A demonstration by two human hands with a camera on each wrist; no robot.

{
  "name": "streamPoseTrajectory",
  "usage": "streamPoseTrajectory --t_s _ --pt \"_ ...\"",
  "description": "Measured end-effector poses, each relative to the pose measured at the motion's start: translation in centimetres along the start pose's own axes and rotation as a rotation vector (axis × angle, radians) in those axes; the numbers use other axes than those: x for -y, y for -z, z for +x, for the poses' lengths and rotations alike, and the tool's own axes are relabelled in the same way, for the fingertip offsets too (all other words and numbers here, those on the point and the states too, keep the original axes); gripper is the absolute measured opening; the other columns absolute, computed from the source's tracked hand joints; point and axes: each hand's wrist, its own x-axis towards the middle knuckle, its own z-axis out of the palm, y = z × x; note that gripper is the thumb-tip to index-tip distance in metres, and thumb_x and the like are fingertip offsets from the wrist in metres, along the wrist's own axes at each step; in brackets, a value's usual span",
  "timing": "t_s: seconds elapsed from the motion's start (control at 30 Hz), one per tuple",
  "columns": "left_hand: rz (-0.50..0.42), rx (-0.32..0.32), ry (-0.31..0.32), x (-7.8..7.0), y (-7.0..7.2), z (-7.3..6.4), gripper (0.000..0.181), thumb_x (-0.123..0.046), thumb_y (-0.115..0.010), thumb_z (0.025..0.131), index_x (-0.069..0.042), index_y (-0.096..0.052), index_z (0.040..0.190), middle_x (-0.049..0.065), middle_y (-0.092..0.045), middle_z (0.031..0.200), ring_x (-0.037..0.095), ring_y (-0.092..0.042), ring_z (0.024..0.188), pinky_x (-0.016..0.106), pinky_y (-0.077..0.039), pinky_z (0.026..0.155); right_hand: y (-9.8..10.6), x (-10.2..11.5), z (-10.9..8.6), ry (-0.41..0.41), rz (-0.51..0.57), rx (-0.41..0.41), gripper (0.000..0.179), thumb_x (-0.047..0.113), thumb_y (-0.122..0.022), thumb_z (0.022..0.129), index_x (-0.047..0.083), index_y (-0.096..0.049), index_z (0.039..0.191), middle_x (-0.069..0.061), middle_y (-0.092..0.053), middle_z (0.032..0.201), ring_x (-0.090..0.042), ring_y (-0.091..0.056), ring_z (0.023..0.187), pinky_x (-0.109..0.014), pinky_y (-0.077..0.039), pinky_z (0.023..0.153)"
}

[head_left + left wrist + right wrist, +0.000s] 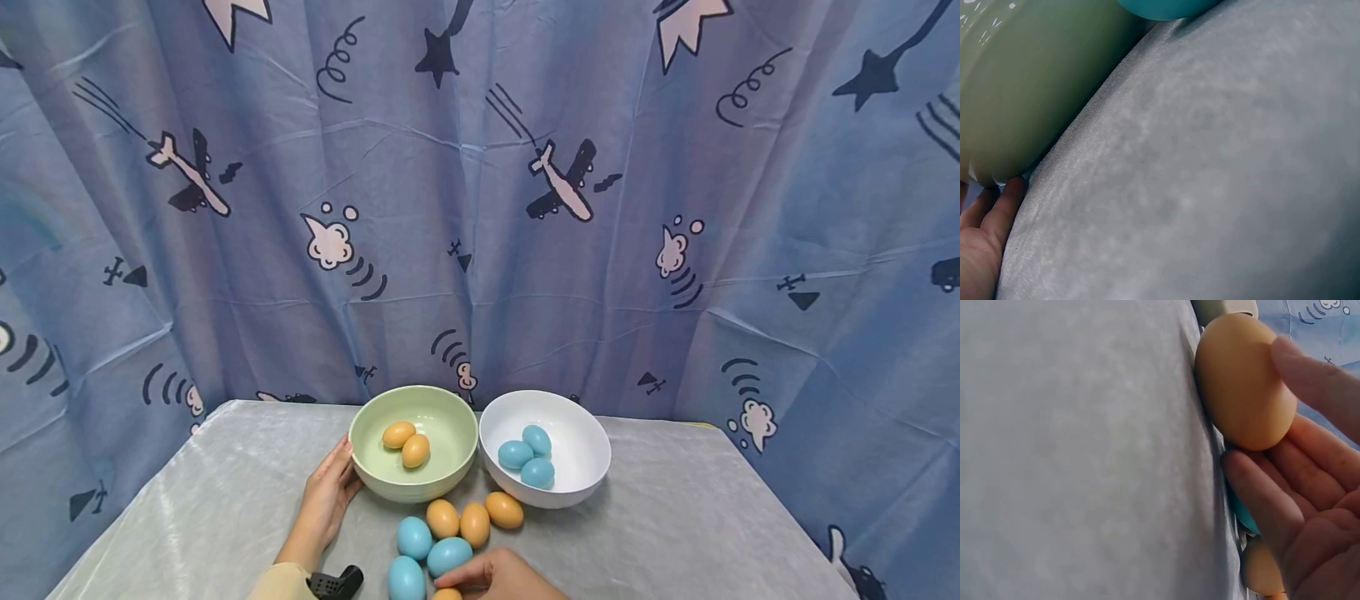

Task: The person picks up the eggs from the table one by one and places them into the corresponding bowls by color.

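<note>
Right hand point(510, 575) pinches 1 orange egg point(1244, 381), thumb opposite fingers; left hand's point(326, 493) extended fingers touch green bowl point(412, 489) near surface's point(690, 500) far edge.

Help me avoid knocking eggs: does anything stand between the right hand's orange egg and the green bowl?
Yes: on the table, blue eggs and a loose orange egg lie between the held egg and the green bowl, whose near wall also rises in the way.
</note>
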Motion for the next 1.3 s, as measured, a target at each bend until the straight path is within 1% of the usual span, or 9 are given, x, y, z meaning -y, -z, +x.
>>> streamPoseTrajectory --t_s 0.13,0.23,0.5,0.73,0.87,1.07,1.23,1.3 --pt "0.004 -0.002 0.002 0.02 0.04 0.01 0.072 -0.047 -0.045 0.104 -0.010 -0.019 0.160 0.009 -0.022 0.165 0.026 -0.025 0.151 0.043 -0.037 0.117 0.03 0.14 -0.04 -0.006 -0.024 -0.006 0.027 0.015 -0.078 0.085 0.006 -0.076 0.111 -0.010 -0.076 0.109 -0.014 -0.071 0.099 -0.034 -0.058 0.091" --pt "0.003 0.001 0.003 0.02 0.07 0.01 0.072 -0.047 -0.045 0.104 -0.010 -0.018 0.160 0.009 -0.021 0.166 0.026 -0.025 0.151 0.043 -0.037 0.117 0.05 0.20 -0.09 -0.015 -0.037 -0.012 0.026 0.016 -0.078 0.085 0.006 -0.077 0.109 -0.009 -0.077 0.107 -0.014 -0.071 0.098 -0.036 -0.057 0.091" --pt "-0.013 0.004 0.000 -0.11 0.04 -0.06 0.073 -0.046 -0.047 0.104 -0.010 -0.017 0.160 0.009 -0.020 0.166 0.027 -0.024 0.152 0.048 -0.030 0.119 0.01 0.10 0.00 -0.011 -0.039 0.015 0.026 0.015 -0.078 0.085 0.006 -0.077 0.110 -0.007 -0.077 0.104 -0.011 -0.069 0.093 -0.027 -0.057 0.085" --pt "-0.020 0.000 -0.004 -0.15 -0.09 -0.06 0.069 -0.043 -0.046 0.105 -0.009 -0.019 0.159 0.010 -0.021 0.165 0.026 -0.025 0.151 0.047 -0.031 0.118 0.08 -0.09 0.07 -0.017 -0.052 0.011 0.026 0.016 -0.079 0.085 0.007 -0.077 0.109 -0.007 -0.077 0.105 -0.010 -0.069 0.094 -0.029 -0.057 0.086" --pt "-0.021 -0.002 -0.006 -0.11 -0.10 0.00 0.070 -0.044 -0.046 0.105 -0.009 -0.020 0.159 0.009 -0.022 0.165 0.027 -0.025 0.151 0.048 -0.031 0.118 0.13 -0.09 -0.01 -0.030 -0.058 0.009 0.027 0.020 -0.080 0.084 0.008 -0.078 0.108 -0.006 -0.077 0.102 -0.011 -0.069 0.092 -0.029 -0.057 0.084" --pt "-0.026 -0.004 -0.017 -0.12 -0.08 0.02 0.069 -0.042 -0.046 0.105 -0.008 -0.021 0.159 0.011 -0.022 0.165 0.029 -0.024 0.151 0.051 -0.030 0.119 -0.02 0.13 -0.16 -0.035 -0.057 -0.026 0.026 0.022 -0.083 0.081 0.009 -0.079 0.103 -0.006 -0.078 0.098 -0.012 -0.069 0.088 -0.027 -0.057 0.079" --pt "-0.034 0.002 -0.022 -0.09 -0.03 -0.07 0.067 -0.041 -0.044 0.106 -0.007 -0.019 0.159 0.013 -0.020 0.165 0.031 -0.023 0.151 0.054 -0.028 0.120 -0.23 0.51 -0.25 -0.065 -0.084 -0.086 0.023 0.021 -0.083 0.080 0.012 -0.080 0.101 -0.005 -0.078 0.097 -0.013 -0.069 0.089 -0.033 -0.059 0.082" --pt "-0.034 0.003 -0.023 -0.11 -0.02 -0.12 0.067 -0.040 -0.044 0.106 -0.007 -0.019 0.159 0.013 -0.020 0.165 0.031 -0.023 0.151 0.053 -0.028 0.120 -0.30 0.70 -0.31 -0.072 -0.079 -0.102 0.022 0.021 -0.082 0.081 0.012 -0.080 0.101 -0.005 -0.078 0.097 -0.014 -0.069 0.090 -0.035 -0.059 0.082"
